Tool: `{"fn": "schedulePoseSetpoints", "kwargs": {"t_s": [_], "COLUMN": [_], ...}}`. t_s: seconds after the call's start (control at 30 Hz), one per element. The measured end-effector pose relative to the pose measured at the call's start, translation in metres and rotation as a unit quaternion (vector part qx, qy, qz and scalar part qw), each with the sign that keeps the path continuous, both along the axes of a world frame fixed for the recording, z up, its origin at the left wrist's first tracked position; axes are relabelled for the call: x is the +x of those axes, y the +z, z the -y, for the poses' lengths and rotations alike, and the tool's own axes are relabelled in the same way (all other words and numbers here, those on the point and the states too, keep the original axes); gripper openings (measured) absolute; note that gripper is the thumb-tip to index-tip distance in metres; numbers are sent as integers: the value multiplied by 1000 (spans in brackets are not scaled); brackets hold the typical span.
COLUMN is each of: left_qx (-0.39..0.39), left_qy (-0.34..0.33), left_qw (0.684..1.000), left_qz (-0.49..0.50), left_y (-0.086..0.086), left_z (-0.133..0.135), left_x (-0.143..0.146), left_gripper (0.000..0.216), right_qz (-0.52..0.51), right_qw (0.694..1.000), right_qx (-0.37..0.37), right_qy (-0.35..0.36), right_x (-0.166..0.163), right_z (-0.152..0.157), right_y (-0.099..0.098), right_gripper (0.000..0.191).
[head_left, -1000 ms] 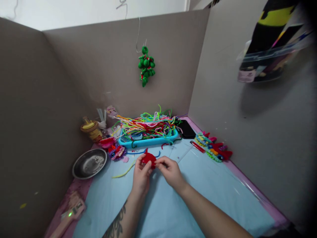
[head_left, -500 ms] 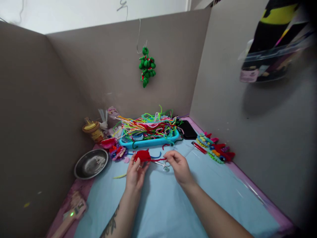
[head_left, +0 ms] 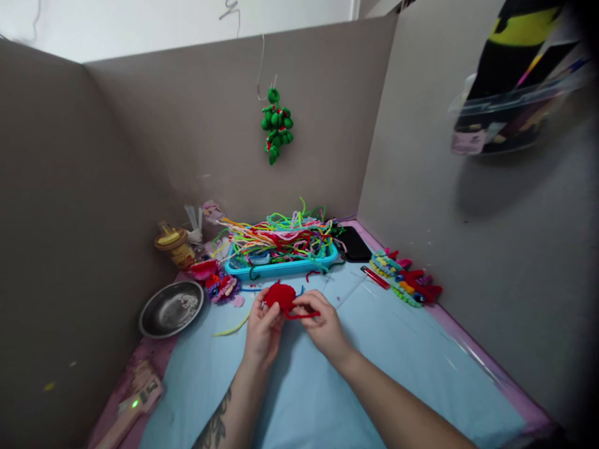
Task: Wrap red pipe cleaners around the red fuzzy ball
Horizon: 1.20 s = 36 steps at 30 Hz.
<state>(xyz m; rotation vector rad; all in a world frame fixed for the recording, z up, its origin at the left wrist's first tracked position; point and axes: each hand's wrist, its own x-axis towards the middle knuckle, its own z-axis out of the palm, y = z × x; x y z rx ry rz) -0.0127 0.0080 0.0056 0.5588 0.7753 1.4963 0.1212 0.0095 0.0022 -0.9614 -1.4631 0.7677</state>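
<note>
Between my hands is a red crocheted piece [head_left: 281, 295], held above the blue table cover. My left hand [head_left: 263, 327] grips its left and lower side, thumb in front. At its right edge, my right hand [head_left: 322, 318] is closed with the fingers pinched, and a red yarn tail [head_left: 302, 316] runs from the piece across these fingers. Whether the right fingertips also touch the piece itself I cannot tell. A short blue yarn strand [head_left: 251, 290] lies behind my left hand. Left of that hand is a yellow-green strand [head_left: 231, 330].
A blue tray [head_left: 281, 270] heaped with coloured yarn stands at the back. On the left are a metal bowl [head_left: 161, 330], crocheted pieces [head_left: 222, 288] and a glue gun [head_left: 135, 405]. A red cutter [head_left: 375, 277], crocheted fish-like pieces [head_left: 407, 277] and a black phone-like slab [head_left: 354, 243] lie right.
My right hand has come left, closer to the red piece, and the yarn tail that was stretched straight now hangs in a bend. The piece has turned and shifted slightly right. The scissors are now hidden.
</note>
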Motion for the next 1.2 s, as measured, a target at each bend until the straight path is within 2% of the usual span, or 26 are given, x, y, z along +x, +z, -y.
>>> {"fn": "schedulePoseSetpoints", "kwargs": {"t_s": [0.37,0.67,0.77,0.97,1.2], "left_qx": [0,-2,-3,-1,-2], "left_qy": [40,59,58,63,67], "left_qw": [999,998,998,997,997], "left_qz": [-27,-30,-28,-32,-41], "left_y": [1,-1,-1,-4,-4], "left_z": [2,2,1,1,1], "left_x": [7,8,8,9,10], "left_gripper": [48,47,47,48,51], "right_qz": [87,107,94,-8,-61], "right_qw": [995,992,993,991,988], "right_qx": [29,-7,-24,-123,-122], "right_qy": [-34,-63,-72,-52,-68], "right_x": [-1,-4,-5,-10,-11], "right_z": [2,1,2,1,-6], "right_y": [-5,-9,-10,-14,-21], "right_gripper": [11,13,12,14,12]}}
